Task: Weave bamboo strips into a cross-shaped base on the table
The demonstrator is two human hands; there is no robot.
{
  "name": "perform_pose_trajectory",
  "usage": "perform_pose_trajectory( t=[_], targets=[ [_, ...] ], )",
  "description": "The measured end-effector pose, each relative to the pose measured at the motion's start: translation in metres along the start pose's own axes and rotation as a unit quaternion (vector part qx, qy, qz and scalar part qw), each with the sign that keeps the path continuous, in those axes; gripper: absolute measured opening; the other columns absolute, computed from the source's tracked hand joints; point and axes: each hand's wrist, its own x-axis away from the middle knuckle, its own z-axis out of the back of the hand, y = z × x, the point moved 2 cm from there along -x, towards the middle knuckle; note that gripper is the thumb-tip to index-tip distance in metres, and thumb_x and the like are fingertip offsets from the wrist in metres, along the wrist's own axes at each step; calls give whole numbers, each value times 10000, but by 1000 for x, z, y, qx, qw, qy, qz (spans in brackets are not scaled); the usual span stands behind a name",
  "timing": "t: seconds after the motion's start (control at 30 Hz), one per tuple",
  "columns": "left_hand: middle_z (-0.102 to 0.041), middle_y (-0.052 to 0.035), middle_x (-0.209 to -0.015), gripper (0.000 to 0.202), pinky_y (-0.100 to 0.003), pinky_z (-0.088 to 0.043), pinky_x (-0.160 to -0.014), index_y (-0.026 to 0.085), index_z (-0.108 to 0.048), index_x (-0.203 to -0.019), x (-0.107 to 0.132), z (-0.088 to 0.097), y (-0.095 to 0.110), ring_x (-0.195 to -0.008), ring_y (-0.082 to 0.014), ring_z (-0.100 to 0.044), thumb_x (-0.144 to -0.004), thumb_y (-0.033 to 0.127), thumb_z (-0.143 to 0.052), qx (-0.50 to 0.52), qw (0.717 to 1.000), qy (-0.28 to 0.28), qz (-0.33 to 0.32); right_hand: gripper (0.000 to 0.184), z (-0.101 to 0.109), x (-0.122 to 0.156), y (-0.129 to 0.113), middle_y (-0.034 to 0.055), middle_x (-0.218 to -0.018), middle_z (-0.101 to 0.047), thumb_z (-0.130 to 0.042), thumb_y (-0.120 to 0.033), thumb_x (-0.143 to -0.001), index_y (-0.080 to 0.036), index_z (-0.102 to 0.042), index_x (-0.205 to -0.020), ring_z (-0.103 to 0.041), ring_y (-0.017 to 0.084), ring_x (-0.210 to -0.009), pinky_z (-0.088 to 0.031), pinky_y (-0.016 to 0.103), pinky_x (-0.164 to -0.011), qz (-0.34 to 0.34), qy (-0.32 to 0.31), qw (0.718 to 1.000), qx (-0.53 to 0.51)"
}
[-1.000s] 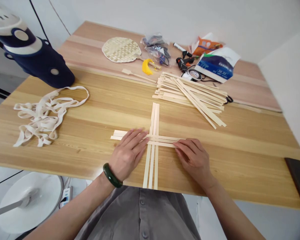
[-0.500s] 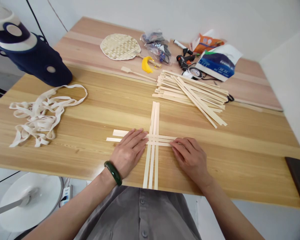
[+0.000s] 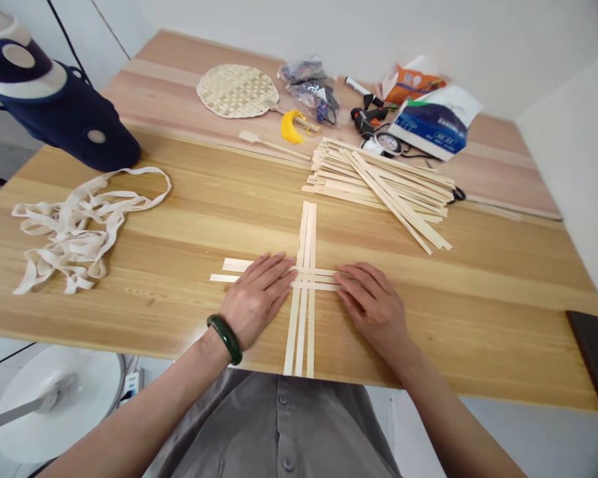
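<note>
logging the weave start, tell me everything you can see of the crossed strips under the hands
The crossed strips are thin, flat, pale slats, seemingly wood or bamboo. Three lie side by side running away from the person, near ends at the table front edge. Two cross them left to right, left ends staggered. The left hand and right hand press flat on the crosswise pair, either side of the crossing.

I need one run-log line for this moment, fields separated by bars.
left hand: flat on crosswise strips | right hand: flat on crosswise strips | lengthwise strips: three, crossing them | strip pile: beyond, untouched
</note>
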Motion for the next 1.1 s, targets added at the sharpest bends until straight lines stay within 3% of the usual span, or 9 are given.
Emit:
perform_pose_trajectory(
  t=[0.27,0.47,0.7,1.1],
  targets=[
    [-687,-84,-1252,321,-488,-512,-1075,200,-644,-1216,3,0,-4,-1250,-233,-594,-917,100,-582,31,999,6,7,294,-8,1,-1,65,-1170,-721,-594,-117,-915,-245,-696,-1159,-629,229,-1129,-561,450,-975,-15,12,999,-33],
    [-694,-94,-1235,276,-479,-527,-1056,173,-659,-1171,3,0,-3,-1224,-238,-610,-915,101,-588,16,1000,3,3,285,-7,0,-1,67,-1164,-724,-600,-116,-910,-236,-703,-1147,-633,233,-1116,-567,448,-965,-10,17,1000,-22],
    [-683,-86,-1259,324,-474,-514,-1075,196,-643,-1217,2,1,-3,-1246,-231,-595,-917,95,-572,18,1000,-3,3,299,-8,1,0,58,-1167,-723,-596,-121,-910,-254,-700,-1157,-625,229,-1134,-561,446,-975,-14,18,999,-24],
    [-602,-135,-1371,404,-510,-464,-1122,135,-516,-1360,9,0,-4,-1358,-252,-493,-957,128,-528,7,999,-40,-29,297,-9,2,1,62,-1178,-715,-595,-109,-906,-239,-691,-1155,-622,239,-1129,-565,453,-966,-7,13,1000,-19]
  ],
)
